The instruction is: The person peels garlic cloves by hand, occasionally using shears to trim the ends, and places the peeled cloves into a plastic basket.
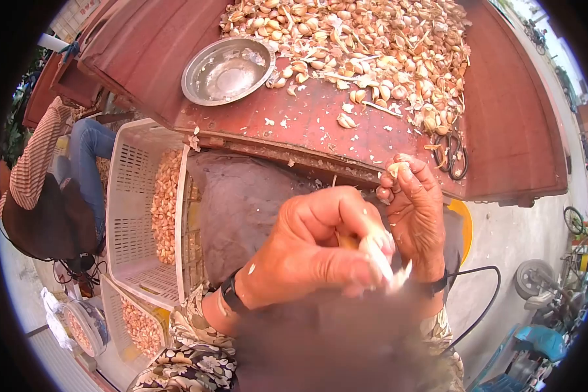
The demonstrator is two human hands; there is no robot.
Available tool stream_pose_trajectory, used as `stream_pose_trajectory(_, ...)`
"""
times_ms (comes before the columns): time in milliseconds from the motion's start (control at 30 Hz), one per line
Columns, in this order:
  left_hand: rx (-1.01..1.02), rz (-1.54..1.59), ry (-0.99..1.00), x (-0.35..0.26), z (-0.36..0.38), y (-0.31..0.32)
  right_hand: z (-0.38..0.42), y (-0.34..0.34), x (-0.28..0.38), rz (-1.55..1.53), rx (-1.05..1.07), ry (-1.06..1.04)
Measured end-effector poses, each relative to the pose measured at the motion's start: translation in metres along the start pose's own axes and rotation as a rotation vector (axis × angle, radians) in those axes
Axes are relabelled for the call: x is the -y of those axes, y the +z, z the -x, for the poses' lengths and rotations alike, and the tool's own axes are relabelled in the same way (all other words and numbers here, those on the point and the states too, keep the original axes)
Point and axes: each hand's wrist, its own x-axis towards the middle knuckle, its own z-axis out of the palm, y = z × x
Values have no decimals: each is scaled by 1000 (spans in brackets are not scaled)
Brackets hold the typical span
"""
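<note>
My left hand [313, 245] is closed in front of my body, with a piece of garlic [377, 258] and pale papery skin between thumb and fingers; its fingertips are partly blurred. Just right of it, my right hand [415, 219] is raised with curled fingers, pinching a garlic clove [396, 170] between thumb and fingertips. Beyond both hands, a large heap of garlic cloves [372, 49] lies on the red surface [307, 124]. Loose skins and a few cloves are scattered near its front edge.
A metal bowl [228, 72] sits left of the heap, and dark-handled scissors [452, 157] lie right. Crates [127, 215] with cloves stand at left, near a seated person [52, 189] in jeans. A yellow container [462, 228] is right of my right hand; bicycles [536, 281] stand farther right.
</note>
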Motion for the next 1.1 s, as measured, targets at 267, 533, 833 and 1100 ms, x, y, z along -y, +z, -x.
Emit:
stream_pose_trajectory(267,366,389,504,2,29,67,3,9,-5,-49,-6,110)
stream_pose_trajectory(533,463,353,524,-13,32,46,3,21,-11,-259,-10,244)
stream_pose_trajectory(833,-577,509,-24,-11,47,-24,29,86,-19,1144,534,-559)
stream_pose_trajectory(1100,-1125,-788,457,-79,124,-123,-82,13,-40,1459,-31,-544)
